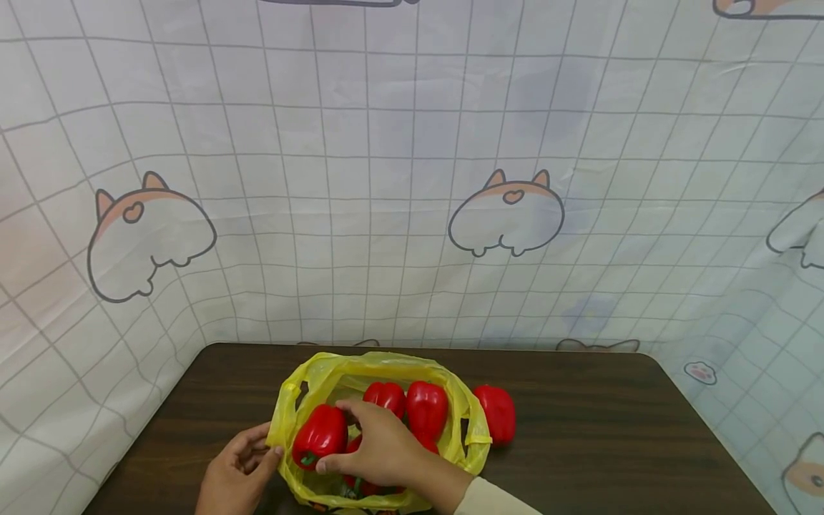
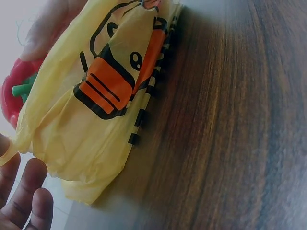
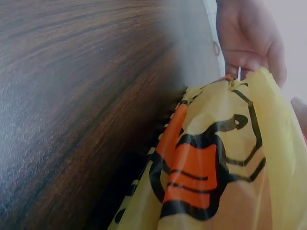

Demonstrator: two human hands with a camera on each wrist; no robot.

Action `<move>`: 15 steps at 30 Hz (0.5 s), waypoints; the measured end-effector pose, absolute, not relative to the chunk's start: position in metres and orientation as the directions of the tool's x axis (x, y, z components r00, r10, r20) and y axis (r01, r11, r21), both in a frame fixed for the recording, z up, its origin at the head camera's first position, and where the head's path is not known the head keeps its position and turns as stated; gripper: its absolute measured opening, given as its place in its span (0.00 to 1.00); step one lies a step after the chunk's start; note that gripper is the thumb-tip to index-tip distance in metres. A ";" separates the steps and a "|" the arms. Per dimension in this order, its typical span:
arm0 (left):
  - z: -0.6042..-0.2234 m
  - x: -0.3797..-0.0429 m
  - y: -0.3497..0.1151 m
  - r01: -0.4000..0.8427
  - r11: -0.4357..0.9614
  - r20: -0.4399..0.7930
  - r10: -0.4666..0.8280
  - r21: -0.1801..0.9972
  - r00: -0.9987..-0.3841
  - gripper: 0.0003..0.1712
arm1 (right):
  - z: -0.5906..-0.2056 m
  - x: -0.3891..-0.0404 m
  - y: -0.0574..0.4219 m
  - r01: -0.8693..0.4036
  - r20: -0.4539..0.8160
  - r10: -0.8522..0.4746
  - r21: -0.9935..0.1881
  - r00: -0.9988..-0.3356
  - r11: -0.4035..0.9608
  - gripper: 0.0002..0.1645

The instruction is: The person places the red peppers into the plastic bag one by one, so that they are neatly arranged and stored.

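Note:
A yellow plastic bag (image 1: 386, 361) stands with its mouth spread on the table, several red bell peppers inside. My left hand (image 1: 234, 468) pinches the bag's left rim between thumb and fingers. Over the mouth, my right hand (image 1: 389, 443) grips a red bell pepper (image 1: 320, 433) near the left rim, its green stem toward me. In the left wrist view that pepper (image 2: 23, 91) shows beside the bag's printed side (image 2: 72, 139). Two other peppers, one red pepper (image 1: 427, 408) and another (image 1: 384, 395), lie toward the back of the bag. The right hand partly hides those in front.
One more red bell pepper (image 1: 496, 415) lies on the table just outside the bag's right rim. Dark wood-grain tabletop (image 1: 599, 436) stretches to the right. A white grid-patterned cloth (image 1: 399, 286) hangs behind the table and along both sides.

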State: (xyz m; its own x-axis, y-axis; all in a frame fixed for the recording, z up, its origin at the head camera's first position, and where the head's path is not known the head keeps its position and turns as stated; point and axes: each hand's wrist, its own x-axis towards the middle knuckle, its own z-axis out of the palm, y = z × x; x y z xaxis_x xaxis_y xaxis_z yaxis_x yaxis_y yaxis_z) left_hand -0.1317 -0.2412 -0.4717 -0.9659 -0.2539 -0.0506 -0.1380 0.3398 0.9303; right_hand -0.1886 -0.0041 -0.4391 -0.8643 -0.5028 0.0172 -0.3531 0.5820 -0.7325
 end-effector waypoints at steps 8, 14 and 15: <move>-0.471 -0.131 -0.241 -0.146 0.335 -0.057 -0.263 0.931 -0.963 0.32 | -0.439 -0.186 -0.013 -0.394 0.023 -0.524 -0.687 -0.851 0.610 0.50; -0.470 -0.131 -0.241 -0.142 0.331 -0.053 -0.266 0.933 -0.963 0.32 | -0.440 -0.186 -0.015 -0.404 0.015 -0.511 -0.633 -0.859 0.661 0.51; -0.470 -0.130 -0.241 -0.140 0.330 -0.050 -0.265 0.933 -0.963 0.32 | -0.440 -0.186 -0.015 -0.411 0.016 -0.511 -0.617 -0.859 0.671 0.51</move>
State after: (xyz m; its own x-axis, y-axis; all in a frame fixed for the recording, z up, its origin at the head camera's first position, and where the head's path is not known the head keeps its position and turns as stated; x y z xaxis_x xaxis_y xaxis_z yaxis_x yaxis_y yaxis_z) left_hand -0.1304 -0.2406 -0.4700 -0.9631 -0.2645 -0.0505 -0.1397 0.3303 0.9335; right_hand -0.1858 -0.0153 -0.4399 -0.8591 -0.5115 0.0162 -0.4112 0.6712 -0.6168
